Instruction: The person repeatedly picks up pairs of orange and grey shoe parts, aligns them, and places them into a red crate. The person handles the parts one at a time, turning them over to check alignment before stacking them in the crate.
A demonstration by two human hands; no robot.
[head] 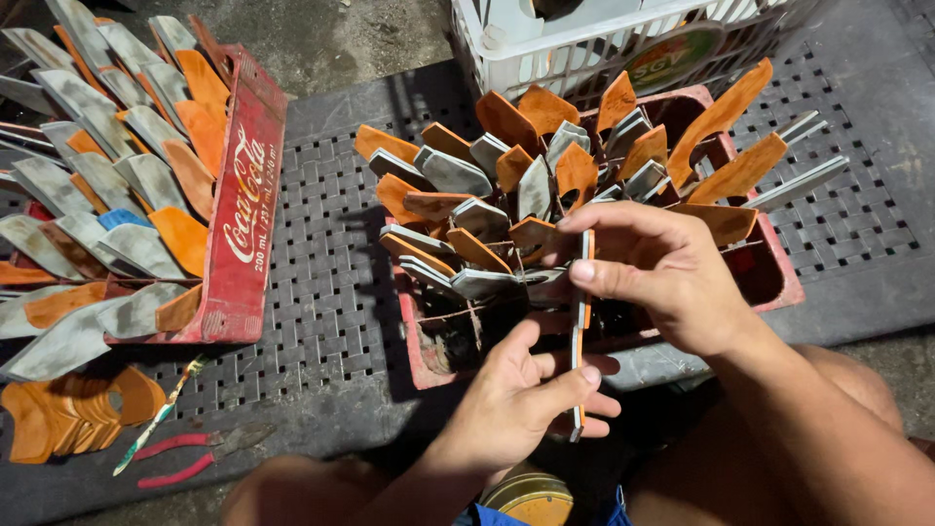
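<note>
Head view: left hand [521,390] and right hand [654,273] both grip one knife [580,331] above a half-filled red crate [779,282]; another crate [243,205] stands full.

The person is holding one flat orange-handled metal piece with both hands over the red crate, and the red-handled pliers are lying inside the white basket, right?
Not quite. The head view shows the red-handled pliers lying on the dark perforated mat, not in the white plastic basket. The rest holds: left hand and right hand both hold the flat orange-handled metal piece over the red crate.
</note>
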